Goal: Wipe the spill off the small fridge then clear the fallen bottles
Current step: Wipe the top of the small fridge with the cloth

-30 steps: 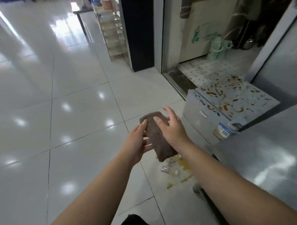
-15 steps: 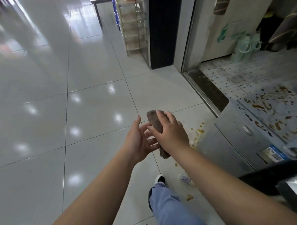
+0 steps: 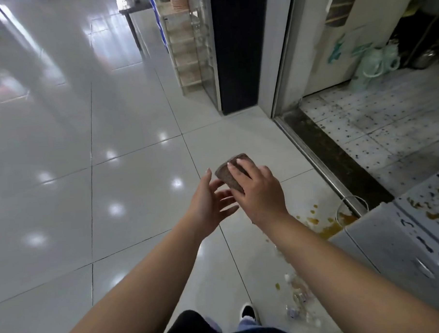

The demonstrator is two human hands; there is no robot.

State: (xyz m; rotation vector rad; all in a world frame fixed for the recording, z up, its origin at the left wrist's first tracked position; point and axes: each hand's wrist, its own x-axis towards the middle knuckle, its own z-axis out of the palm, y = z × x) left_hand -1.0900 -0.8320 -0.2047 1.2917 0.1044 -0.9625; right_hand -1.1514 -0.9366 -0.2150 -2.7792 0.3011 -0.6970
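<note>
My right hand (image 3: 257, 190) grips a folded brown cloth (image 3: 227, 174) in front of me, above the tiled floor. My left hand (image 3: 210, 203) is beside it with fingers spread, its fingertips near the cloth's lower edge. The small grey fridge (image 3: 402, 239) stands at the right edge, its top and front spattered with orange-brown spill. An orange puddle (image 3: 326, 224) lies on the floor next to it. Small clear fallen bottles (image 3: 298, 301) lie blurred on the floor at the fridge's foot, under my right forearm.
A doorway with a metal threshold (image 3: 321, 162) opens right onto a dirty speckled floor. A tall rack (image 3: 188, 49) and a dark pillar (image 3: 236, 52) stand at the back. A loop of white cable (image 3: 351, 206) hangs beside the fridge. My shoe (image 3: 248, 313) is below.
The view has swung left and I have stepped forward; the fridge slid toward the right edge. The cloth went from spread between both hands to folded in my right hand; my left hand opened.
</note>
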